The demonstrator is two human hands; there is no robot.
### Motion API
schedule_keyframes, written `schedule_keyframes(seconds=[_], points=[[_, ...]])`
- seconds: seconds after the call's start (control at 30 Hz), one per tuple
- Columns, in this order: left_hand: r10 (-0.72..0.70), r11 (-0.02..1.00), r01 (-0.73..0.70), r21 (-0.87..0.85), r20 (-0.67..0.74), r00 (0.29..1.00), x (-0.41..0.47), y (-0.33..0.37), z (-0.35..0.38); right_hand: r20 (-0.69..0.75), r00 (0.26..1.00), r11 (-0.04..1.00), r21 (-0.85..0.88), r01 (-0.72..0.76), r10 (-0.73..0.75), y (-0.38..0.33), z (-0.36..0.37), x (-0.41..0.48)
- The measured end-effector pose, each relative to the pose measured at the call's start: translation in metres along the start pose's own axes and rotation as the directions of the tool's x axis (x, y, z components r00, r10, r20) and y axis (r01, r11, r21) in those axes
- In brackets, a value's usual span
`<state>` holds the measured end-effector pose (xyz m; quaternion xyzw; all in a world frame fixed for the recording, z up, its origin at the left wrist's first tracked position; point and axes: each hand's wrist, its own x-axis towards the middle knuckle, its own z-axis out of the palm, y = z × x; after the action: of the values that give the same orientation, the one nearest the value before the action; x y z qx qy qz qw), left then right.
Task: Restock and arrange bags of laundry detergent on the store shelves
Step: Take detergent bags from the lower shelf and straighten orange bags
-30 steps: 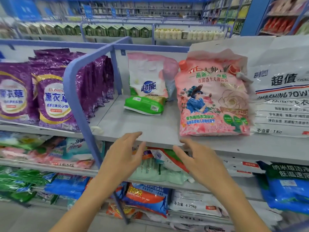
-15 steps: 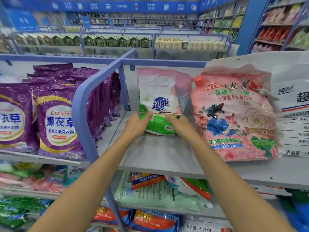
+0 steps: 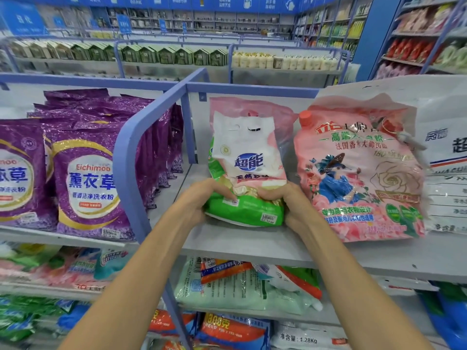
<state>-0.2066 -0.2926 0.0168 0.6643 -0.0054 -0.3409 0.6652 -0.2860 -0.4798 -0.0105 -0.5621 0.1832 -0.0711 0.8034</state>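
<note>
Head cam, fwd/down, near shelf [image 3: 235, 245]

Glossy plastic detergent bags [image 3: 243, 173], matt shelf [image 3: 240, 245]

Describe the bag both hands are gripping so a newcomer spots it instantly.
Find the grey upper shelf, in the bay right of the curved blue divider rail. Between the purple foil bags and the pink rose-print pouch, the left hand and right hand grip a small bright-green plastic bag. Unlike the upright white-and-pink bag behind, it sits low and solid green.

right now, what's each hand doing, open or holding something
Left hand: fingers curled round the left end of the green bag.
Right hand: curled round the same bag's right end.
</note>
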Motion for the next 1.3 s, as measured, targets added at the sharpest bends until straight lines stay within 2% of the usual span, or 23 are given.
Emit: schedule_keyframes(seconds=[0.1, 0.2, 0.37, 0.5, 0.63, 0.73, 0.8, 0.87, 0.97, 1.07, 1.17, 1.3], points=[[0.067, 0.998, -0.066, -0.016, 0.125, 0.990, -0.027, -0.016, 0.010, 0.093, 0.994, 0.998, 0.033, 0.056, -0.059, 0.001, -0.003, -0.025], [0.219, 0.969, -0.227, 0.098, 0.086, 0.972, -0.048, -0.035, 0.015, 0.152, 0.980, 0.992, 0.014, 0.129, -0.130, -0.001, -0.001, -0.056], [0.261, 0.951, -0.267, 0.159, 0.060, 0.964, -0.096, -0.060, 0.015, 0.261, 0.959, 0.991, -0.038, 0.128, -0.114, -0.017, -0.013, -0.097], [0.335, 0.921, -0.343, 0.184, 0.074, 0.939, -0.145, -0.080, 0.027, 0.192, 0.965, 0.981, -0.035, 0.190, -0.180, -0.018, -0.023, -0.120], [0.379, 0.923, -0.379, 0.061, 0.012, 0.925, -0.175, -0.117, 0.033, 0.055, 0.982, 0.974, 0.150, 0.171, -0.181, -0.007, -0.019, -0.140], [0.380, 0.921, -0.382, -0.077, -0.044, 0.924, -0.186, -0.144, 0.037, 0.068, 0.982, 0.950, 0.274, 0.149, -0.174, -0.005, -0.010, -0.160], [0.370, 0.921, -0.374, -0.105, -0.057, 0.927, -0.194, -0.156, 0.035, 0.095, 0.974, 0.938, 0.301, 0.169, -0.206, -0.004, -0.001, -0.175], [0.333, 0.936, -0.330, -0.127, 0.004, 0.943, -0.204, -0.167, 0.027, 0.079, 0.963, 0.924, 0.313, 0.221, -0.257, 0.000, 0.007, -0.184], [0.270, 0.962, -0.264, -0.072, 0.103, 0.957, -0.225, -0.183, 0.017, 0.128, 0.951, 0.934, 0.265, 0.241, -0.282, 0.008, 0.026, -0.191], [0.267, 0.962, -0.261, -0.083, 0.069, 0.961, -0.246, -0.197, -0.007, 0.140, 0.953, 0.959, 0.134, 0.249, -0.267, 0.011, 0.049, -0.197], [0.247, 0.968, -0.244, -0.060, 0.045, 0.968, -0.269, -0.204, -0.053, 0.107, 0.926, 0.929, -0.047, 0.368, -0.362, 0.021, 0.082, -0.201], [0.237, 0.971, -0.237, -0.027, 0.003, 0.972, -0.305, -0.213, -0.126, 0.077, 0.906, 0.907, -0.036, 0.420, -0.417, 0.053, 0.151, -0.210]])
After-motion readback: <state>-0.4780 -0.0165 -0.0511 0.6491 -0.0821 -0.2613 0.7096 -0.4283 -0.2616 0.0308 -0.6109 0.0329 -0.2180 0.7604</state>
